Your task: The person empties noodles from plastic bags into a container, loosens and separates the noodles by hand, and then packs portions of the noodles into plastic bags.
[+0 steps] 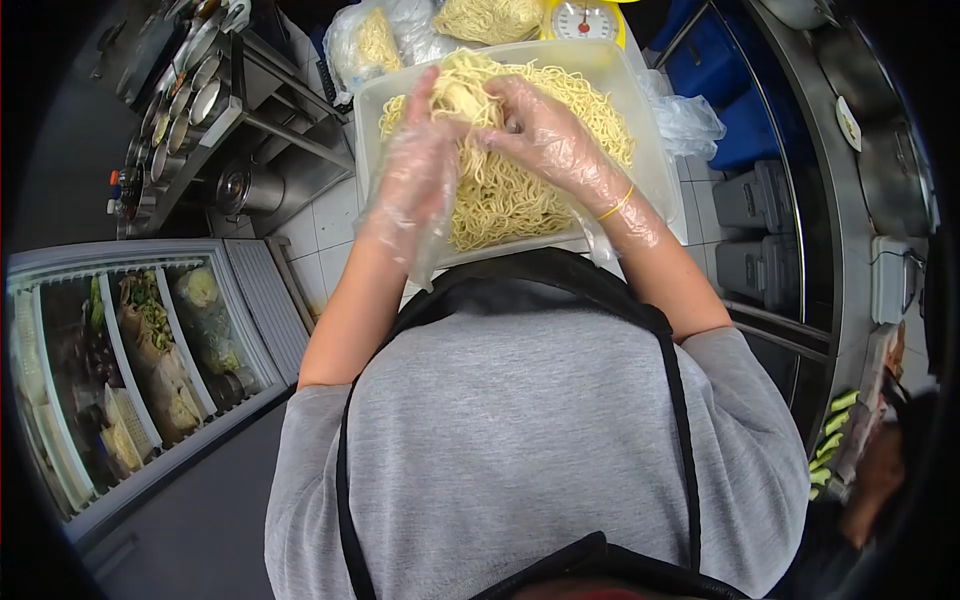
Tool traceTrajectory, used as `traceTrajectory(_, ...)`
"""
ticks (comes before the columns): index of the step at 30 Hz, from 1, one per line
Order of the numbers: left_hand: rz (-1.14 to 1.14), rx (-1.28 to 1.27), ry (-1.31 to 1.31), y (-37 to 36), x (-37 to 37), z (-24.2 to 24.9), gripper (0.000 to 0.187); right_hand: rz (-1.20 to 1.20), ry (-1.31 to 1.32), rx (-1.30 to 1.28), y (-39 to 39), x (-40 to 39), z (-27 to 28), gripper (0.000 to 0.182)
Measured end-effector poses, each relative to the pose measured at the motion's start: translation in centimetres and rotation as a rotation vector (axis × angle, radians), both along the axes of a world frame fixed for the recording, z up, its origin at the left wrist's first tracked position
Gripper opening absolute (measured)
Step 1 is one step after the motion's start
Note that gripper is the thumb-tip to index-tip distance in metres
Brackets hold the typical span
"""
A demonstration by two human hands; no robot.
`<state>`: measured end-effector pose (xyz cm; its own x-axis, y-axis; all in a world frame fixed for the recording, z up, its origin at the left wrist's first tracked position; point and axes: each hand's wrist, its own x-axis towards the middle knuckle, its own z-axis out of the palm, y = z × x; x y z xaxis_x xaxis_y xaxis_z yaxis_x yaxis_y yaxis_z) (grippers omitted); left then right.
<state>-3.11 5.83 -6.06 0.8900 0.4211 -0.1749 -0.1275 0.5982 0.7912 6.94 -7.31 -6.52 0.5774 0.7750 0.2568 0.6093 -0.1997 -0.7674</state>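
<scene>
A clear plastic tub (648, 190) full of pale yellow noodles (515, 200) lies in front of me. Both my hands wear thin clear plastic gloves and are raised over the noodles. A loose bundle of noodles (462, 95) is held between them, with strands hanging down. My left hand (420, 150) supports the bundle from the left side, fingers pointing up. My right hand (545, 130) has its fingers curled against the bundle's right side; a yellow band circles that wrist.
Behind the tub are bags of noodles (490, 18) and a yellow dial scale (584, 22). A glass-topped fridge (230, 330) is at left, below a rack of pans (205, 100). At right stand grey bins (755, 270), a steel counter (850, 200) and part of another person (875, 480).
</scene>
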Motion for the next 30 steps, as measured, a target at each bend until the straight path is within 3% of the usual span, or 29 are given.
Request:
traceTrajectory(1,-0.048,0.314,0.112,0.0,-0.3,-0.5,0.064,-0.013,0.037,-0.052,-0.1,0.0,-0.2,0.053)
traceTrajectory(2,-0.046,0.314,0.114,0.0,-0.3,-1.2,0.064,-0.011,0.038,-0.052,0.1,-0.2,-0.5,0.053)
traceTrajectory(4,-0.031,0.599,0.053,-0.2,-0.2,-2.1,0.072,-0.100,-0.116,0.071,0.4,-0.7,-1.4,0.045)
traceTrajectory(5,-0.011,0.662,0.154,-0.3,-0.4,-2.3,0.067,-0.099,-0.116,0.071,0.4,-0.3,-2.1,0.045)
traceTrajectory(7,-0.022,0.626,0.129,-0.3,-0.3,-2.5,0.068,0.130,0.183,0.138,0.5,0.9,-2.6,0.041)
traceTrajectory(10,-0.025,0.602,0.080,-0.1,-0.2,-3.2,0.069,0.042,0.221,-0.082,-0.4,0.4,-0.7,0.039)
traceTrajectory(13,-0.052,0.638,0.030,0.0,-0.7,-3.5,0.069,0.145,0.063,-0.066,-0.5,0.5,-1.6,0.041)
traceTrajectory(17,-0.009,0.682,-0.005,0.1,-0.8,-4.1,0.066,0.118,0.103,-0.047,0.4,0.1,-1.7,0.041)
traceTrajectory(19,0.006,0.634,-0.032,0.3,-0.7,-2.8,0.065,0.186,0.240,0.201,1.2,0.1,-2.1,0.042)
traceTrajectory(20,0.025,0.585,-0.058,0.5,-0.5,-1.9,0.065,0.187,0.237,0.203,1.5,0.3,-2.0,0.042)
traceTrajectory(21,0.059,0.795,-0.035,-0.4,-1.0,2.0,0.062,0.150,0.258,0.329,1.9,-0.1,0.2,0.037)
traceTrajectory(22,0.057,0.794,-0.029,-0.3,-0.8,3.7,0.062,0.110,0.283,0.453,2.0,-0.3,2.1,0.033)
traceTrajectory(25,0.047,0.682,-0.233,0.2,0.6,5.4,0.059,0.124,0.109,0.480,1.7,0.4,7.0,0.040)
traceTrajectory(28,0.204,0.670,-0.231,0.3,1.3,4.3,0.050,0.153,0.057,0.348,1.8,1.9,5.9,0.030)
traceTrajectory(30,-0.138,0.658,-0.034,1.4,0.6,2.7,0.056,0.227,0.086,0.321,1.0,3.4,2.3,0.030)
